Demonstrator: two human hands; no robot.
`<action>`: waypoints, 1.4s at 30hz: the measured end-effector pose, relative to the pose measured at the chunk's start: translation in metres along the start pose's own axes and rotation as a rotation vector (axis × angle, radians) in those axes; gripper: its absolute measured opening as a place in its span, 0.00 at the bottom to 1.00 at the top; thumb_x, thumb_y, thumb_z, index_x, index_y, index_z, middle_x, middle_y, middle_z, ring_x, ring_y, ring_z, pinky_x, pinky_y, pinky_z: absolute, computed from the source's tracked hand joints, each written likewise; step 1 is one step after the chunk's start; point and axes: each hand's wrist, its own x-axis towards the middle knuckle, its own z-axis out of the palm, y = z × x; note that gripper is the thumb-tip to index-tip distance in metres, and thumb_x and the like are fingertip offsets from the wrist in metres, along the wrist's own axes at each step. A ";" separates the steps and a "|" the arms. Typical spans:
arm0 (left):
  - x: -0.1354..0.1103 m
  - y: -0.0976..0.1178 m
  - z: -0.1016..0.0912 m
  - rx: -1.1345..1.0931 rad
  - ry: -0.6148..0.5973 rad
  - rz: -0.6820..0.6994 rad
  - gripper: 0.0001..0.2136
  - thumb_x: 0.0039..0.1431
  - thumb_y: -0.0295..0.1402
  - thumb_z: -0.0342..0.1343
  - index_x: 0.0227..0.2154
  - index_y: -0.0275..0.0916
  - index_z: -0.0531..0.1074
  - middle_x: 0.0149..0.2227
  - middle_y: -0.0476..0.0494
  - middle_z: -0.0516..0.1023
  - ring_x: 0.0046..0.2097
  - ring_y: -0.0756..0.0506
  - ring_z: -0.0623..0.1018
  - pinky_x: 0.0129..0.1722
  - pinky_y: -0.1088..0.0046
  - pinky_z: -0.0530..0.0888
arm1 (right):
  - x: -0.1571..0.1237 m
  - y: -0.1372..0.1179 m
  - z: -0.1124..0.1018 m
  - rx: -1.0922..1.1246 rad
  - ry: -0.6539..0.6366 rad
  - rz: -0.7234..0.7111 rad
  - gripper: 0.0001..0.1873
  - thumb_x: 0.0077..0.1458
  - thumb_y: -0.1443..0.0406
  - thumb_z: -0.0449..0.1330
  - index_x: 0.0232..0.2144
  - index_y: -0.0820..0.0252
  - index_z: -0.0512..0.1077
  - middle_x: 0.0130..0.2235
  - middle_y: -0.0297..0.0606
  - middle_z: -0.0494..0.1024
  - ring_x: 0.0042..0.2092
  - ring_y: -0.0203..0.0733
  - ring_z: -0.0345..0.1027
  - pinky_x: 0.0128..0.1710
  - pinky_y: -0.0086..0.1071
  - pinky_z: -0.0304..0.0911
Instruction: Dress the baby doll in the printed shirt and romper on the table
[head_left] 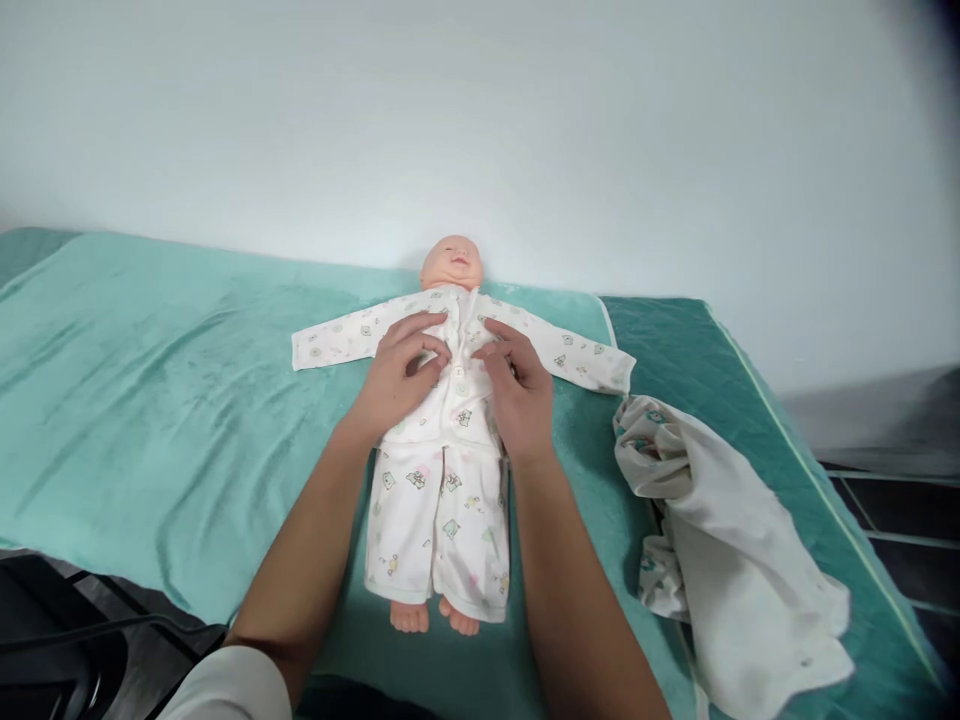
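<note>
"Both your left hand [394,382] and right hand [525,388] on the shirt [461,408]?"
"Yep, at its front, fingers [412,323] bent; can't tell if either's pinching it."
"Doll [452,265]?"
"Face-up under your hands on the green sheet [187,380], sleeves [337,341] spread, pants [405,515] on. White cloth [739,550] lies to your right."

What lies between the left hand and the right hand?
In the head view, the chest of the printed white top lies between the left hand and the right hand; no separate item shows in that gap.
</note>
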 end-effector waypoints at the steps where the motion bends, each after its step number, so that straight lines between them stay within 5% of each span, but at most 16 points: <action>1: 0.000 0.001 -0.003 -0.012 -0.039 -0.005 0.05 0.65 0.31 0.56 0.35 0.44 0.77 0.64 0.46 0.73 0.70 0.41 0.65 0.71 0.52 0.63 | 0.000 -0.002 -0.001 -0.006 -0.023 0.007 0.11 0.62 0.59 0.60 0.28 0.54 0.75 0.59 0.39 0.77 0.63 0.48 0.67 0.66 0.48 0.60; 8: 0.000 0.004 -0.010 -0.053 -0.160 -0.036 0.05 0.64 0.36 0.61 0.33 0.43 0.77 0.68 0.49 0.68 0.74 0.39 0.57 0.73 0.49 0.60 | 0.002 -0.007 -0.010 -0.073 -0.255 0.005 0.07 0.60 0.59 0.63 0.31 0.52 0.74 0.66 0.32 0.69 0.69 0.49 0.58 0.65 0.48 0.60; 25: 0.001 0.001 -0.010 -0.021 -0.164 0.005 0.05 0.62 0.32 0.61 0.30 0.43 0.76 0.67 0.49 0.70 0.73 0.39 0.61 0.72 0.48 0.63 | 0.007 0.003 -0.020 -0.075 -0.406 -0.098 0.11 0.62 0.53 0.64 0.34 0.51 0.76 0.69 0.32 0.66 0.72 0.49 0.53 0.72 0.54 0.50; 31: 0.001 -0.001 -0.011 -0.051 -0.199 -0.002 0.04 0.64 0.33 0.61 0.33 0.44 0.79 0.69 0.49 0.68 0.75 0.40 0.56 0.75 0.48 0.56 | 0.007 0.005 -0.019 -0.070 -0.395 -0.115 0.11 0.61 0.53 0.65 0.33 0.51 0.75 0.68 0.32 0.66 0.73 0.49 0.51 0.74 0.54 0.46; 42: -0.001 0.001 -0.002 0.088 -0.134 0.056 0.02 0.64 0.37 0.62 0.37 0.47 0.78 0.68 0.48 0.69 0.73 0.39 0.61 0.73 0.48 0.60 | 0.001 -0.007 -0.008 -0.166 -0.317 -0.113 0.09 0.59 0.58 0.65 0.31 0.53 0.70 0.66 0.34 0.68 0.70 0.48 0.55 0.72 0.54 0.49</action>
